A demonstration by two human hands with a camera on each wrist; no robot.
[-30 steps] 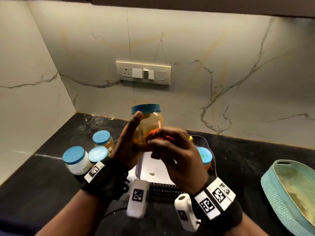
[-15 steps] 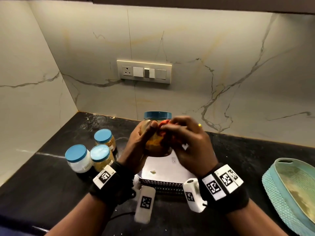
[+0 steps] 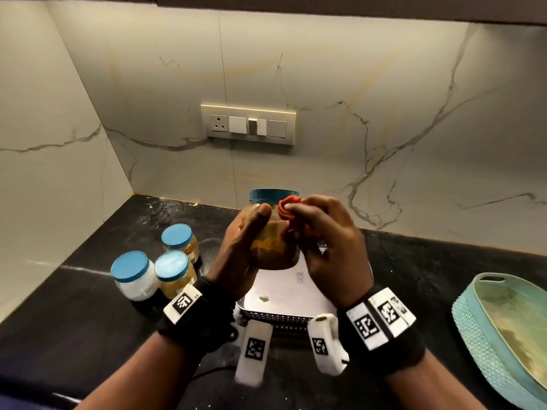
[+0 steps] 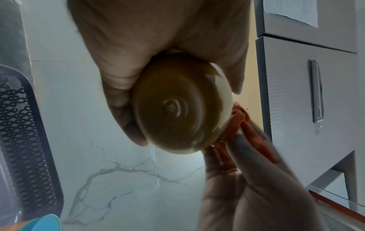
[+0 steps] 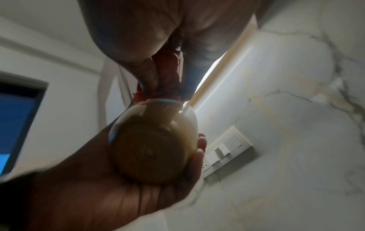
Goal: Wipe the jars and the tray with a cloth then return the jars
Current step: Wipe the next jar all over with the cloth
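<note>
On the far left of the black stone counter [image 3: 74, 315] stand three clear jars with light blue lids, close together: one filled with white powder [image 3: 133, 275], one just to its right with yellowish-brown contents [image 3: 174, 272], and a third behind them with similar contents [image 3: 179, 239]. Right of that group, the left hand [image 3: 238, 250] holds a clear round jar of brown-orange contents with a dark teal lid [image 3: 273, 232] upright in the air above the tray, fingers and thumb curled around its body; the left wrist view shows the jar's round base [image 4: 178, 107] cradled between thumb and fingers. Below and behind the jar lies the white rectangular tray with a dark perforated rim [image 3: 284, 294], on the counter, its front edge towards the person. The right hand [image 3: 325, 241] is clenched around a bunched orange-red cloth [image 3: 291, 216], pressing it against the jar's right shoulder just under the lid; the right wrist view shows the cloth [image 5: 169, 81] pinched between thumb and fingers and touching the jar. Both wrists wear black bands with white coded markers. On the marble wall behind is a cream switch plate with a socket [image 3: 248, 125]. At the far right, well apart from the tray, sits a pale turquoise woven-textured oval basket [image 3: 473, 324].
</note>
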